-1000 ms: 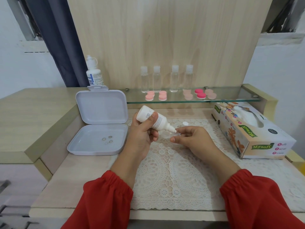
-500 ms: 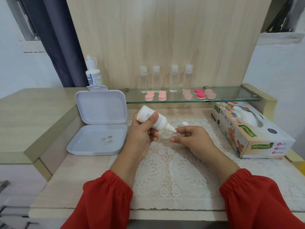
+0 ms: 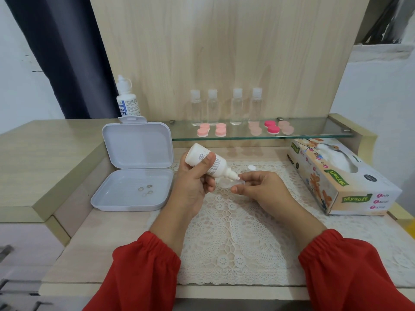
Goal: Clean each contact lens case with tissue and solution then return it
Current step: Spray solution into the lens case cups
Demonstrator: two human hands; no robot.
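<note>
- Head view, the step: the left hand (image 3: 193, 187) grips a small white bottle (image 3: 210, 163), fingers and thumb curled round its body, tipped so the nozzle points down and to the right.
- The nozzle sits at or just above a clear lens case (image 3: 230, 183) pinched by its right edge between the thumb and forefinger of the right hand (image 3: 258, 191); the other right fingers are loosely curled. Both are held over the lace mat (image 3: 224, 232) on the table (image 3: 101, 243).
- This looks like the solution stage for 1 case, with wiping not yet begun. Whether liquid is leaving the nozzle cannot be told.
- Next move, as a judgement: squeeze gently, keep the case level so nothing spills, set the bottle down, then draw a sheet from the tissue box (image 3: 343, 178) at the right.
- A small white cap (image 3: 251, 167) lies on the mat just behind the hands.
- On the glass shelf (image 3: 314, 131) stand 4 clear bottles (image 3: 235, 106), with pink lens cases (image 3: 212, 130) in front of them, likely awaiting their turn or already returned.
- The open grey box (image 3: 134, 176) at the left holds 4 small rings (image 3: 146, 191).
- Writing: the tissue box reads "Mysoft" and "Soft Facial Tissue". The larger bottle (image 3: 125, 99) behind the box shows "EYE" in blue; the rest is cut off. Print on the held bottle is too small to read.
</note>
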